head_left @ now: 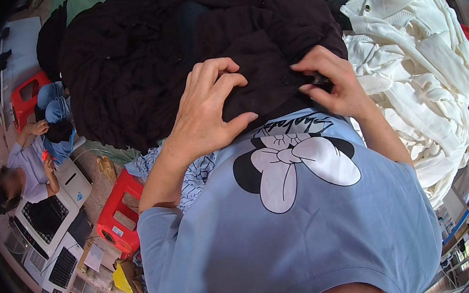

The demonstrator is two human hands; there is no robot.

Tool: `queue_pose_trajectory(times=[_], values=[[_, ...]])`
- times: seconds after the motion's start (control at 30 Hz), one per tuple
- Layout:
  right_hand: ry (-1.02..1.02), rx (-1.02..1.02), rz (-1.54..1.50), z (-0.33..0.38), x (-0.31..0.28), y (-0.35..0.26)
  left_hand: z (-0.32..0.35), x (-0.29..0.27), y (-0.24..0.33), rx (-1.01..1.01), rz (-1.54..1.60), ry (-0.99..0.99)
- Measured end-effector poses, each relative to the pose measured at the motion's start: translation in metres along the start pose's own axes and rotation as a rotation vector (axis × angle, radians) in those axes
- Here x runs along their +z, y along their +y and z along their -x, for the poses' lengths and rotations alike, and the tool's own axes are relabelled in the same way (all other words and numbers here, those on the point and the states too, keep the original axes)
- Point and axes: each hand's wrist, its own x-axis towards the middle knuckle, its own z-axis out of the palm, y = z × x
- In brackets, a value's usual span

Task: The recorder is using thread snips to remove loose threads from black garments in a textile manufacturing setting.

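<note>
On the dark garment (179,55) heaped before the person, left hand (207,106) presses with curled fingers; right hand (333,81) pinches its edge. Handling underway; white garments (408,59) beside appear untouched.

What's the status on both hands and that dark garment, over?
Left hand spread flat on dark garment. Right hand pinching its edge. White clothes pile alongside right.

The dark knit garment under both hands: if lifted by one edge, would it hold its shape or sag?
The dark knit garment would probably sag: it lies in soft folds and bunches under the left hand. The right hand pinches its edge easily, suggesting thin, pliable fabric, unlikely to slip.
</note>
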Motion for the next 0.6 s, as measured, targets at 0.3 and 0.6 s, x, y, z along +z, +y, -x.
queue_pose_trajectory(times=[0.3,0.6], values=[[-0.163,0.077,-0.22,-0.009,0.002,0.015,0.01,0.004,-0.003,0.076,-0.066,0.056],[-0.228,0.11,-0.029,-0.013,0.009,-0.003,0.008,0.015,-0.002,0.137,-0.074,0.038]])
